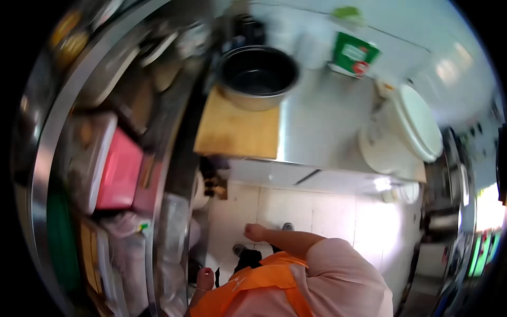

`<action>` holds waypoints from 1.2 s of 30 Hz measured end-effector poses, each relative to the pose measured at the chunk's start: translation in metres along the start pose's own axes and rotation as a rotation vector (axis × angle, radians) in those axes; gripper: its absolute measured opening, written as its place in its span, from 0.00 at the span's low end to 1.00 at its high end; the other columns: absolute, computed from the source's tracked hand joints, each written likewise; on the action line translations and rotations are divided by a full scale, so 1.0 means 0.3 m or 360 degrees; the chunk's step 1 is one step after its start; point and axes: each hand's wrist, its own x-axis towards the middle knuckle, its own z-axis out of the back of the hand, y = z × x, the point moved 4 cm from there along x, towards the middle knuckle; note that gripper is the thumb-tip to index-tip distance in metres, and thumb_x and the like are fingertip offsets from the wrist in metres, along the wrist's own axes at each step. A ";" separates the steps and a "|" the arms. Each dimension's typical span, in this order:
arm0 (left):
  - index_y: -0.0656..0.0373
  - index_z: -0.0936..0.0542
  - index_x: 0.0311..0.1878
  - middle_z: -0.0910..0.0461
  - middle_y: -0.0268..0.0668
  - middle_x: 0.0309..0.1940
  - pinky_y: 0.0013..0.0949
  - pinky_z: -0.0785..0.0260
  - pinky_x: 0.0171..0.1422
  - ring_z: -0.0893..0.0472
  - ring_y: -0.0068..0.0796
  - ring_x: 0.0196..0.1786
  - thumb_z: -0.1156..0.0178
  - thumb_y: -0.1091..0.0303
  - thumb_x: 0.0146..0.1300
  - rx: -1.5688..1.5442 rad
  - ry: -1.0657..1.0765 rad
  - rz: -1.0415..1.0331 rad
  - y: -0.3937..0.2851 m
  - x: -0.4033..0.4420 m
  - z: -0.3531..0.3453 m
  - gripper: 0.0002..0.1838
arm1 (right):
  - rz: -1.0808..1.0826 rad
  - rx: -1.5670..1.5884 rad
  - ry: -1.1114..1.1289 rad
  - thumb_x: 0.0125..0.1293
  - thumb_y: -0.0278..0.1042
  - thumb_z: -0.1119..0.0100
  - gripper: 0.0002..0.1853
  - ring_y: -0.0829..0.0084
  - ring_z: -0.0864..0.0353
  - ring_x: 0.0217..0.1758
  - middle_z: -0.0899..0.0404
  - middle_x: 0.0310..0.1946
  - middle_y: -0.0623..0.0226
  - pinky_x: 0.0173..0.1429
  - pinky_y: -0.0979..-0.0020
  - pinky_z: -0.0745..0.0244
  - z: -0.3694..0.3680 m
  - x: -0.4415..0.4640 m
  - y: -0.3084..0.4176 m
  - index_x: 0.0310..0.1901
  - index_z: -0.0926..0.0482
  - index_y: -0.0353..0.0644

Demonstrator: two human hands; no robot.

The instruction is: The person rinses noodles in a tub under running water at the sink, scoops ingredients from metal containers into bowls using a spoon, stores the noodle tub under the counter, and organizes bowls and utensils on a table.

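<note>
My right hand (255, 232) hangs in front of my body above the tiled floor, its fingers curled closed, and I see nothing in it. Lower and to the left, my left hand (205, 278) is also curled, close to the shelving; motion blurs it slightly, and no object shows in it. Neither hand touches the steel table (327, 127) ahead. On that table a deep black-lined pot (257, 76) rests partly on a wooden board (237, 129). A green box (353, 54) stands against the wall, and a white lidded bucket (393, 134) sits at the right end.
Metal shelving (45, 153) runs along my left, holding a pink bin (120, 169) and clear plastic containers (175, 227). Pale floor tiles (332, 211) lie between me and the table. A small white tub (406, 193) is below the bucket. More shelves stand at the far right.
</note>
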 end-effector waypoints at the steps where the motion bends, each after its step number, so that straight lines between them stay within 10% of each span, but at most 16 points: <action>1: 0.65 0.24 0.43 0.23 0.47 0.42 0.38 0.30 0.51 0.22 0.40 0.46 0.47 0.60 0.61 0.0035 0.0050 -0.0033 -0.157 0.000 -0.023 0.16 | -0.0149 0.0065 -0.0078 0.62 0.48 0.50 0.19 0.53 0.23 0.47 0.21 0.40 0.51 0.53 0.58 0.30 0.089 -0.104 -0.145 0.42 0.25 0.39; 7: 0.63 0.22 0.40 0.20 0.46 0.32 0.38 0.28 0.42 0.20 0.40 0.38 0.45 0.59 0.59 0.0337 0.0459 -0.0544 -0.855 0.120 -0.414 0.15 | -0.1064 0.0643 -0.0836 0.58 0.45 0.50 0.19 0.54 0.21 0.46 0.19 0.37 0.50 0.51 0.58 0.28 0.453 -1.035 -0.947 0.40 0.22 0.38; 13: 0.63 0.23 0.35 0.21 0.46 0.32 0.36 0.29 0.44 0.20 0.39 0.40 0.46 0.60 0.62 0.0631 0.0612 -0.1284 -1.622 0.037 -1.098 0.14 | -0.1636 0.0602 -0.1406 0.56 0.43 0.50 0.18 0.54 0.19 0.38 0.18 0.32 0.52 0.47 0.59 0.25 0.225 -1.850 -1.608 0.37 0.20 0.35; 15: 0.63 0.23 0.37 0.21 0.46 0.34 0.36 0.30 0.45 0.21 0.40 0.42 0.46 0.60 0.61 0.0720 0.0810 -0.1305 -1.936 -0.237 -1.301 0.14 | -0.1728 0.1053 -0.1104 0.55 0.40 0.50 0.20 0.51 0.22 0.48 0.21 0.43 0.46 0.52 0.57 0.27 0.195 -2.091 -1.637 0.42 0.21 0.32; 23: 0.63 0.24 0.41 0.21 0.41 0.33 0.32 0.29 0.42 0.22 0.31 0.35 0.45 0.66 0.61 0.0964 0.1269 -0.2025 -2.574 -0.786 -2.098 0.11 | -0.1580 0.1905 -0.1857 0.60 0.37 0.50 0.15 0.68 0.19 0.24 0.19 0.26 0.58 0.31 0.67 0.23 0.004 -2.425 -1.876 0.41 0.25 0.32; 36: 0.63 0.23 0.40 0.20 0.42 0.35 0.32 0.28 0.43 0.21 0.35 0.36 0.44 0.67 0.59 0.0684 0.1626 -0.2237 -3.475 -1.129 -3.378 0.10 | -0.1800 0.2049 -0.1490 0.57 0.49 0.41 0.23 0.61 0.22 0.50 0.21 0.45 0.53 0.55 0.65 0.28 0.415 -2.906 -2.604 0.46 0.23 0.37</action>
